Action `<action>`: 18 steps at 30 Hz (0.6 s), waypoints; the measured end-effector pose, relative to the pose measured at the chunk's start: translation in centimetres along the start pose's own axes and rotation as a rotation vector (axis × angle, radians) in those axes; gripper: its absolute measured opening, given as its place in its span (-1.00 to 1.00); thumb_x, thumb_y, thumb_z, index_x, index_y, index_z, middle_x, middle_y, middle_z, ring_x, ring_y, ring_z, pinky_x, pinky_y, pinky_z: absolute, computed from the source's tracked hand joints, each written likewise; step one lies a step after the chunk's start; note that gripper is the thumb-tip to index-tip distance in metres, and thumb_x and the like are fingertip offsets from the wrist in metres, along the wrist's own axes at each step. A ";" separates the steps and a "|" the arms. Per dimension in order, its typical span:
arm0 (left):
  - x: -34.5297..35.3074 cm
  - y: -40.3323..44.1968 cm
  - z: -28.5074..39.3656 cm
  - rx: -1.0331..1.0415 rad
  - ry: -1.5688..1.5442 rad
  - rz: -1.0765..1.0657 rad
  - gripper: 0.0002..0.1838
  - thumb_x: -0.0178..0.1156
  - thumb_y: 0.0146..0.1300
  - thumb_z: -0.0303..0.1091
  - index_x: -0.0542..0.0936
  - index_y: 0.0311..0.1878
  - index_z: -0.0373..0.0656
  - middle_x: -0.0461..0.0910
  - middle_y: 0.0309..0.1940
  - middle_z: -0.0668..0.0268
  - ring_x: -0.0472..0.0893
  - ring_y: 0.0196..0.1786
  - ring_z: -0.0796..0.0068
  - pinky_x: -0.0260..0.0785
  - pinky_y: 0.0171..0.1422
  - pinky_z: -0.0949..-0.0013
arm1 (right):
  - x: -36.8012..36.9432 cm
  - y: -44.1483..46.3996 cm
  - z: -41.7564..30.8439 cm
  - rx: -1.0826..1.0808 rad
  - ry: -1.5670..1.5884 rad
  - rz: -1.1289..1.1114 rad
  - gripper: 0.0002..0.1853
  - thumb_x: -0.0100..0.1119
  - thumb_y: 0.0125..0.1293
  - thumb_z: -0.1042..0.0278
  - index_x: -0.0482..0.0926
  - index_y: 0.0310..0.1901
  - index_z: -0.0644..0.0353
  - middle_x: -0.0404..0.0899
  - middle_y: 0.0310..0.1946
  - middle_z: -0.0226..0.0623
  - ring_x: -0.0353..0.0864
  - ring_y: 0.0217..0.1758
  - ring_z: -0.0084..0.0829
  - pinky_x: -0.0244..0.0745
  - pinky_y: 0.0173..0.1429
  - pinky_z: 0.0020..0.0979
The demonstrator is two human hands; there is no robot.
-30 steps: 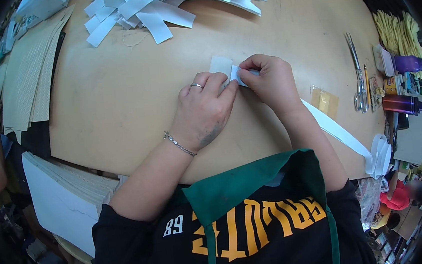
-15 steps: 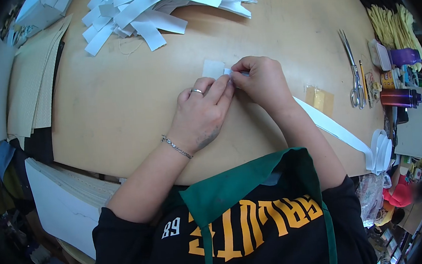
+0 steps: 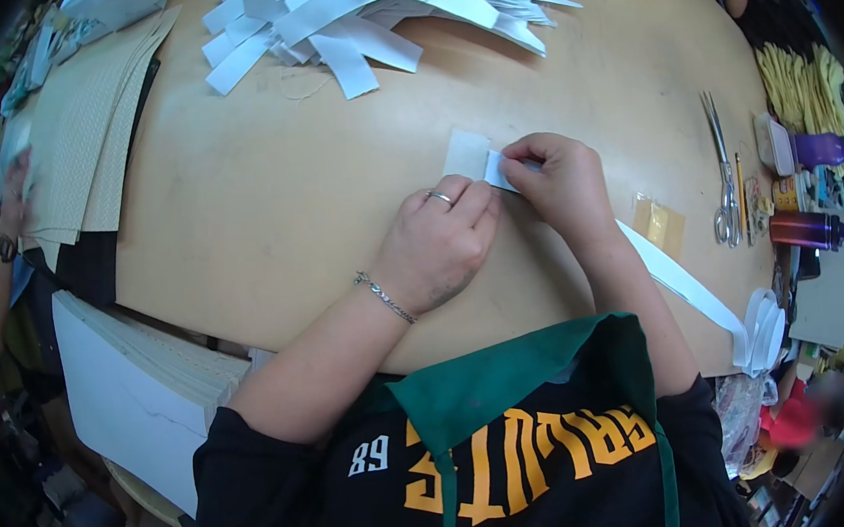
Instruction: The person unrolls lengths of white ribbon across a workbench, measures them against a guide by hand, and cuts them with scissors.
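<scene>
A white strip (image 3: 500, 170) lies on the table, its end showing between my hands. My right hand (image 3: 568, 182) pinches it near that end between thumb and fingertips. Bent and pressed together, the fingers of my left hand (image 3: 440, 237) hold its lower edge; their tips are partly hidden. Just beyond the left fingers a pale rectangular piece (image 3: 466, 151) lies flat beside the strip's end. Past my right forearm, a long white band (image 3: 679, 279) runs to a loose coil (image 3: 766, 324) at the table's right edge; my arm hides whether it joins the strip.
A heap of cut white strips (image 3: 360, 13) covers the far side. Scissors (image 3: 723, 177), a pencil (image 3: 740, 195) and a clear packet (image 3: 656, 223) lie to the right, near a purple bottle (image 3: 808, 230). Textured sheets (image 3: 94, 132) lie at left, near another person's hand (image 3: 13, 199).
The view has shifted, so the table sits lower and further right. My fingers have parted slightly, exposing more of the strip's end. Another person's arm has appeared at the left.
</scene>
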State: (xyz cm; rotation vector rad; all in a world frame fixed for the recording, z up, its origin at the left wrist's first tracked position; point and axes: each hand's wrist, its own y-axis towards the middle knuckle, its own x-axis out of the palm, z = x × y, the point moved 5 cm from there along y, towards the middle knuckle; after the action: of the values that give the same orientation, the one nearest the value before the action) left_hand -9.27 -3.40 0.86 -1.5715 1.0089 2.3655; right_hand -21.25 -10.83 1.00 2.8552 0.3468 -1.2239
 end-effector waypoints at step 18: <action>-0.2 -0.7 0.3 -0.080 -0.027 -0.053 -0.65 0.04 0.02 -0.39 0.55 -0.09 -0.28 0.49 -0.12 0.31 0.45 0.02 0.43 0.30 0.00 0.41 | -0.4 -0.2 -0.3 0.017 -0.066 -0.024 -0.84 0.21 0.10 0.46 0.63 -0.30 0.35 0.63 -0.47 -0.23 0.56 -0.42 -0.53 0.46 -0.28 -0.51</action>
State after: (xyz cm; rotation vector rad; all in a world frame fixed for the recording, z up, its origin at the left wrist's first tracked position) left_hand -9.11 -2.60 0.75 -1.5684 0.8662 2.4123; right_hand -21.38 -10.70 1.51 2.8254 0.3714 -1.3277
